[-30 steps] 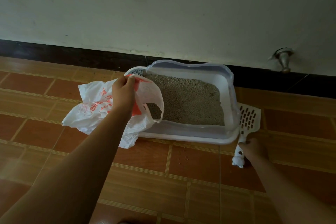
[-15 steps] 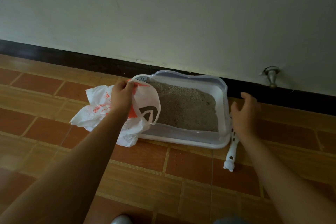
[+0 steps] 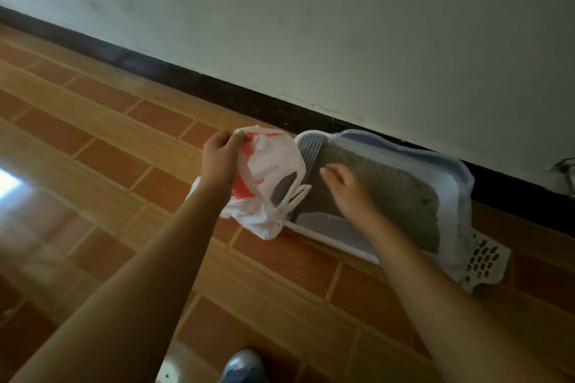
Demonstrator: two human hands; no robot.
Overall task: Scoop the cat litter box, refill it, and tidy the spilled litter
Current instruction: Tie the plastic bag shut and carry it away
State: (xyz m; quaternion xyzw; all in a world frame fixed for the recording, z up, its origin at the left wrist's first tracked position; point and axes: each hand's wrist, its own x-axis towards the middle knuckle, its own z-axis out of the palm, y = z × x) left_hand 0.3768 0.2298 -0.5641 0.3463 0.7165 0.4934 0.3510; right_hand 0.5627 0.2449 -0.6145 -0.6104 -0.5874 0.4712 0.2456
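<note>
Head view, only view.

- Left hand [image 3: 217, 158]: thumb and fingers pinch the top rim of the bag [image 3: 270, 171], holding its mouth up. The bag hangs touching the box [image 3: 454, 183] at the box's 9 o'clock end.
- Right hand [image 3: 348, 193]: fingers loosely extended, nothing grasped, hovering over the litter [image 3: 398, 196], fingertips aimed at 10 o'clock toward the bag.
- Box against the wall [image 3: 342, 25], long axis running 10 to 4 o'clock.
- Scoop [image 3: 485, 261]: slotted head on the floor [image 3: 93, 121], just beside the box's 4 o'clock end. Handle not seen.

Judgement: scooping not yet begun. Scoop lies at 4 o'clock from the right hand, behind its reach direction. The right hand is nearer to it, and the left is occupied.
</note>
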